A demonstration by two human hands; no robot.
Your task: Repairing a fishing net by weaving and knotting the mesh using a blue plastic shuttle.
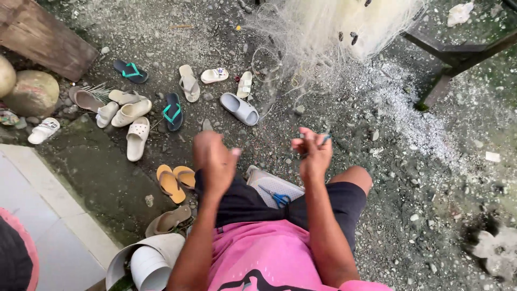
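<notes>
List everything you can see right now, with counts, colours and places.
fishing net: one, whitish, hanging top centre.
sandals: about fourteen, mostly pale, two dark with teal straps, two orange, scattered on gravel at left.
scissors: one, blue handles, on a pale board between the knees.
wooden plank: one, brown, top left.
round stones: two, tan, far left.
bench: one, dark, top right.
white buckets: two, bottom left.
left hand: raised, fingers curled, blurred.
right hand: raised, pinching a small blue-tipped tool.
</notes>
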